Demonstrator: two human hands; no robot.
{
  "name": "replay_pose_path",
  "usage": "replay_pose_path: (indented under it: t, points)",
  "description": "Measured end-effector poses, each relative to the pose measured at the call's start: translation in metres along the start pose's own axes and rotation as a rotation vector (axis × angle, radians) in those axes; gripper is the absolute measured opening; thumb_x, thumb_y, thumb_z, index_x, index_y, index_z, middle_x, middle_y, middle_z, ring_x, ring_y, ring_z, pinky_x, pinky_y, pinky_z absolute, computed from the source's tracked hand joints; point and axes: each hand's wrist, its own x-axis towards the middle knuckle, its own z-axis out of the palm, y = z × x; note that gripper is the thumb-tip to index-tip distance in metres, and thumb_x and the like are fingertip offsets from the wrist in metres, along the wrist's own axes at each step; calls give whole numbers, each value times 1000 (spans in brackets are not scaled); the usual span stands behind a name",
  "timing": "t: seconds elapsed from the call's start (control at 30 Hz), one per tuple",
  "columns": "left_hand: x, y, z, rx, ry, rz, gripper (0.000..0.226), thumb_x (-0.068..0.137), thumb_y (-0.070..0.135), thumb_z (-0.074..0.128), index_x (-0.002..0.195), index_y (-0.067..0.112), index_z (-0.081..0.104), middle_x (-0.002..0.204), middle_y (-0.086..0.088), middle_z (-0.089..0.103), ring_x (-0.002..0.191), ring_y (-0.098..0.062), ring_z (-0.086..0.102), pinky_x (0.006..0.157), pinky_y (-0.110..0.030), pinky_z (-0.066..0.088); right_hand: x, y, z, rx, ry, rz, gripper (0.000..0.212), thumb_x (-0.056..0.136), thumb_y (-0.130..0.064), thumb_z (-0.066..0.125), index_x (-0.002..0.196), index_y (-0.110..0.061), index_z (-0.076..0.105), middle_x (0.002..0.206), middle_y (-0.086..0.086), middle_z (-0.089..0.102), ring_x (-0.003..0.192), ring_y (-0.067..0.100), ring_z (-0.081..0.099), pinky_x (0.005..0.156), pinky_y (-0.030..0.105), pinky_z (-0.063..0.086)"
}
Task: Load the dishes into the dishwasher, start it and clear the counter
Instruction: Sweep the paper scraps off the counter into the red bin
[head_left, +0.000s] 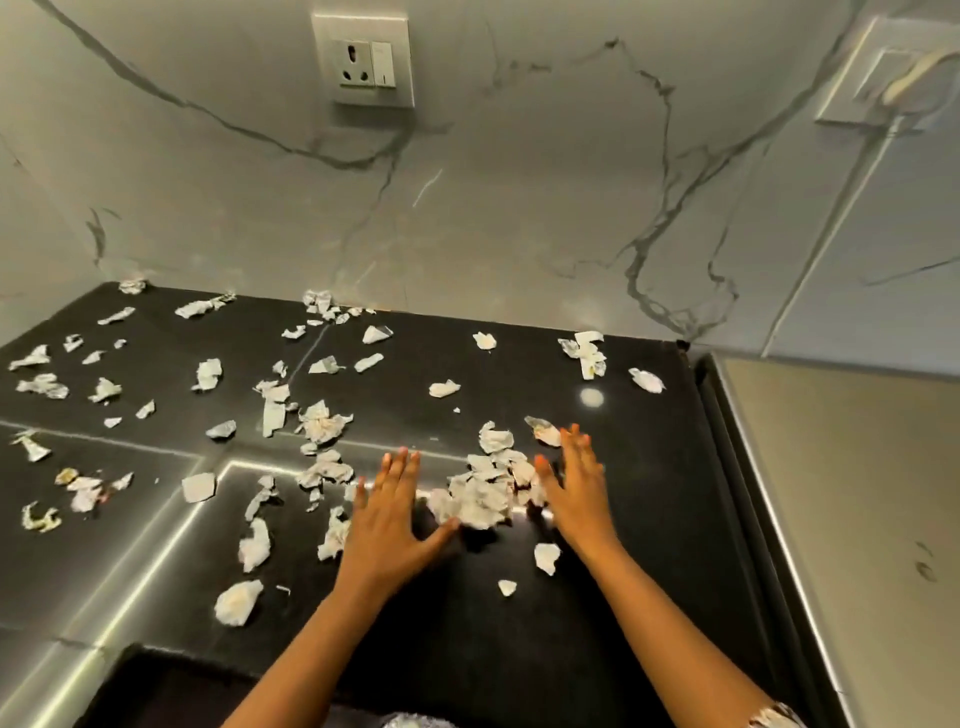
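Left hand (387, 514) and right hand (576, 493) rest on black countertop (467, 649), fingers straight, spread, gripping nothing; crumpled paper scraps (480, 496) heaped between both sets of fingers.

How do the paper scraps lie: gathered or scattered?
Mostly scattered: scraps cover the counter; only a small heap sits between the left hand and right hand.

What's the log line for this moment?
phase: clearing counter | left hand: open, flat | right hand: open | paper pile: between hands

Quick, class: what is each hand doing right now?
Left hand: open, fingers straight, beside the heap of paper scraps, holding nothing.
Right hand: open, fingers straight, at the heap's other side.
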Motion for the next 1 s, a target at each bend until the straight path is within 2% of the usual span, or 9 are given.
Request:
replay_pose_path:
  t: [0.1, 0.2, 0.37, 0.43, 0.5, 0.57, 0.7, 0.93, 1.0]
  points:
    - [-13, -39, -13, 62, 148, -238, 104, 68, 83, 12, 152, 22, 2, 159, -1, -6, 146, -21, -13, 108, -41, -26, 7, 26, -16, -194, 40, 148, 68, 96, -50, 35, 150, -14, 14, 159, 4, 7, 146, 18, 2, 118, 45, 5]
    - [-6, -45, -8, 53, 4, -461, 101, 72, 85, -1, 153, 23, 3, 160, -11, -6, 146, -31, -13, 113, -56, -8, 12, 26, -4, -434, -50, 139, 74, 94, -60, 20, 151, -15, 5, 159, 2, -1, 146, 17, -4, 116, 44, -3]
    - [55, -21, 11, 43, -46, -283, 93, 73, 83, -3, 150, 32, -11, 159, -3, -14, 145, -22, -17, 114, -51, -8, 65, 6, 14, -267, -96, -1, 69, 95, -58, 27, 150, -19, 15, 159, -2, 7, 146, 12, 2, 116, 42, -2]
    - [67, -21, 13, 15, -31, -242, 92, 70, 81, -3, 149, 35, -12, 159, -1, -11, 145, -17, -16, 114, -45, -10, 93, 12, 3, -142, 94, -4, 58, 96, -45, 40, 146, -16, 30, 157, 3, 19, 145, 17, 11, 117, 46, 4]
    - [67, -25, 13, -80, 42, -230, 90, 73, 81, 3, 151, 37, -2, 160, 1, -2, 146, -13, -9, 114, -40, -11, 123, 31, -15, -210, 321, 75, 54, 95, -36, 47, 143, -13, 36, 155, 9, 22, 145, 24, 14, 116, 50, 6]
    - [65, -28, 12, -139, 100, -236, 88, 75, 80, 9, 151, 35, 13, 160, 2, 8, 147, -12, 0, 116, -39, -9, 150, 53, -35, -278, 356, 240, 58, 95, -35, 46, 146, -11, 31, 157, 11, 15, 145, 27, 9, 116, 53, 6]
    - [68, -25, 15, 9, 47, -227, 90, 73, 77, 8, 150, 33, 18, 160, 3, 6, 147, -15, -4, 116, -42, -8, 189, 69, -40, -424, 58, 370, 68, 96, -53, 29, 150, -14, 15, 159, 7, 6, 146, 24, 2, 117, 52, 4]
    - [69, -26, 15, 31, 33, -237, 89, 73, 78, 9, 150, 36, 17, 160, 4, 7, 147, -15, -2, 116, -43, -7, 165, 48, -26, -568, -255, -138, 68, 93, -61, 25, 150, -27, 12, 157, -10, 1, 145, 10, 0, 115, 47, 0]
    - [69, -26, 13, -1, 41, -224, 88, 73, 79, 12, 149, 35, 24, 159, 4, 12, 147, -15, 4, 116, -42, -5, 148, 46, -25, -366, -353, -295, 63, 93, -60, 29, 148, -31, 22, 152, -18, 7, 142, 3, 1, 116, 44, 1]
